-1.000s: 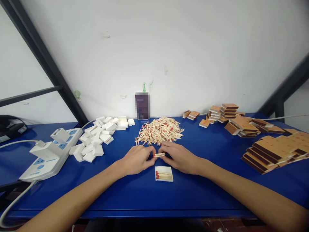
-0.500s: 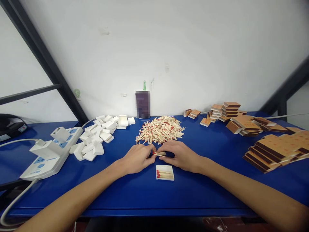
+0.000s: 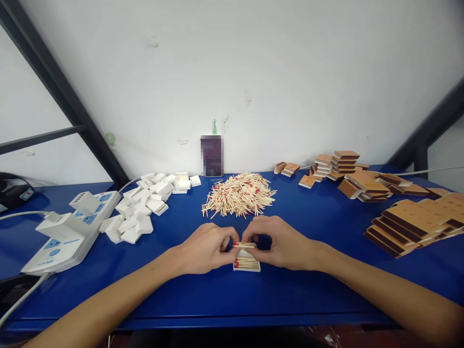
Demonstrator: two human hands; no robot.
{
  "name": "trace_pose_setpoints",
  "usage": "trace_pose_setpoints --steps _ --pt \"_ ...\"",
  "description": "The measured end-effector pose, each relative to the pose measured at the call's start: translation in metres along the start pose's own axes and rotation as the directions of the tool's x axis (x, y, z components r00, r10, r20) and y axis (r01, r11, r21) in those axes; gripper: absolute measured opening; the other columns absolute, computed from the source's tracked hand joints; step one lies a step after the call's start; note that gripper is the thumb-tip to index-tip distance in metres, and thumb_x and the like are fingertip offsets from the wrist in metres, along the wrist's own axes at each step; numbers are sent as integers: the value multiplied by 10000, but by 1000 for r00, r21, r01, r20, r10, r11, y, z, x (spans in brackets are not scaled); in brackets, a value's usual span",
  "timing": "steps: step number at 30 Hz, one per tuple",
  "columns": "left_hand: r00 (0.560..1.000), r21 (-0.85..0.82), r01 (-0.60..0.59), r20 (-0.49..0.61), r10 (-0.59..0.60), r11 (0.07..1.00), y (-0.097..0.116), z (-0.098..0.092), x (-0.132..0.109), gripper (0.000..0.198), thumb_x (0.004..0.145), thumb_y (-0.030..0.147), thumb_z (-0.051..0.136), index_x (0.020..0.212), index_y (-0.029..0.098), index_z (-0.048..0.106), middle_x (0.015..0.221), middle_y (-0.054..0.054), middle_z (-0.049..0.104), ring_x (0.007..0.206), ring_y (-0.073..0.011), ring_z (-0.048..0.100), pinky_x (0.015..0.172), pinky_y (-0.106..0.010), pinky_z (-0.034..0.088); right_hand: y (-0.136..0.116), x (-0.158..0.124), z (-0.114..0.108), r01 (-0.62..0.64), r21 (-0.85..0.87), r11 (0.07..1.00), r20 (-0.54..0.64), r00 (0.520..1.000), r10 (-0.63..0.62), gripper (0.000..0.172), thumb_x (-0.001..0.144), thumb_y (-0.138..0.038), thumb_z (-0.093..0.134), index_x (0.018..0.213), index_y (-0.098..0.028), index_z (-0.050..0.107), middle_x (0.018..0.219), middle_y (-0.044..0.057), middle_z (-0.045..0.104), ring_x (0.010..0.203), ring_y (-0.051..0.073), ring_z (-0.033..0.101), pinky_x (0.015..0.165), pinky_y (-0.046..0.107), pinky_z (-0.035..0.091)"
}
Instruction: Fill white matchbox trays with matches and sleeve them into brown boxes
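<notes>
A small bunch of red-tipped matches (image 3: 244, 245) lies level between my two hands. My left hand (image 3: 207, 245) pinches it at the red heads, while my right hand (image 3: 281, 241) grips the plain ends between thumb and fingers. Just below the bunch sits a white matchbox tray (image 3: 246, 269), partly covered by my fingers, with matches lying sideways in it, heads to the left. Beyond my hands a large loose heap of matches (image 3: 241, 195) spreads on the blue table.
White empty trays (image 3: 145, 200) are piled at the left, beside a white power strip (image 3: 72, 237) with plugs and cables. Brown matchbox sleeves (image 3: 416, 222) are stacked along the right. A dark blurred panel (image 3: 212, 155) leans on the wall behind the heap.
Both hands have come nearer to me with the bunch of matches, from the edge of the heap to just over the white tray.
</notes>
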State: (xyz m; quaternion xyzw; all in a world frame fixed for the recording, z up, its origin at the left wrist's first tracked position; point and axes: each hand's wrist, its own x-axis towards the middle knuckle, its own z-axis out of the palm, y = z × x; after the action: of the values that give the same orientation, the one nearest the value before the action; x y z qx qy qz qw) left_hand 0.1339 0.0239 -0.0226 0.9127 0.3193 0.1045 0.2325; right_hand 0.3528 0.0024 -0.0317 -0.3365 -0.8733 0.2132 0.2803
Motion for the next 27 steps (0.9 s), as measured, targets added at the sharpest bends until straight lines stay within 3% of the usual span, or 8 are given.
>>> trace_pose_setpoints --steps 5,11,16,18,20,23,27 --pt "999 28 -31 17 31 999 3 6 -3 58 805 243 622 793 188 632 529 85 454 491 -69 400 554 -224 292 -5 -6 0 56 -106 993 118 992 -43 55 831 -259 644 809 -208 642 701 -21 639 659 124 514 709 292 379" --pt "998 7 -62 -9 62 998 4 6 -5 127 754 278 655 849 197 632 533 89 455 478 -71 423 563 -226 324 -8 -6 -2 101 -124 987 149 985 -82 10 801 -198 637 801 -191 644 698 -12 624 656 127 496 694 289 357" --pt "988 -41 -77 -140 71 996 -2 -1 -4 113 810 287 588 841 181 608 515 86 423 460 -70 382 521 -212 316 -6 -8 -2 127 -114 985 155 982 -109 30 815 -198 624 812 -185 651 702 -3 626 681 135 507 702 289 355" --pt "958 -18 9 -287 -14 1000 -14 -13 4 164 864 302 527 796 175 606 532 66 480 477 -75 416 530 -215 325 -4 -8 0 158 -140 977 153 979 -137 65 836 -186 601 786 -186 642 693 -4 618 680 133 494 690 286 344" --pt "902 46 161 -413 -128 986 -32 -31 16 206 888 328 501 809 178 618 580 40 562 513 -92 481 549 -229 334 -2 -8 2 190 -168 967 148 975 -166 103 862 -187 580 776 -189 637 692 -4 616 680 131 483 680 285 334" --pt "846 192 372 -474 -246 908 -63 -63 41 345 921 423 463 755 174 636 661 -22 646 619 -146 567 603 -266 367 0 -7 5 226 -202 953 129 971 -203 153 896 -209 553 768 -187 634 671 -1 599 673 131 470 671 285 328" --pt "770 308 586 -501 -396 749 -101 -95 76 513 858 635 492 936 167 687 926 -119 712 893 -265 634 735 -331 441 0 -8 8 273 -208 939 112 961 -254 160 889 -194 546 747 -186 620 648 -4 596 675 129 469 661 283 320"
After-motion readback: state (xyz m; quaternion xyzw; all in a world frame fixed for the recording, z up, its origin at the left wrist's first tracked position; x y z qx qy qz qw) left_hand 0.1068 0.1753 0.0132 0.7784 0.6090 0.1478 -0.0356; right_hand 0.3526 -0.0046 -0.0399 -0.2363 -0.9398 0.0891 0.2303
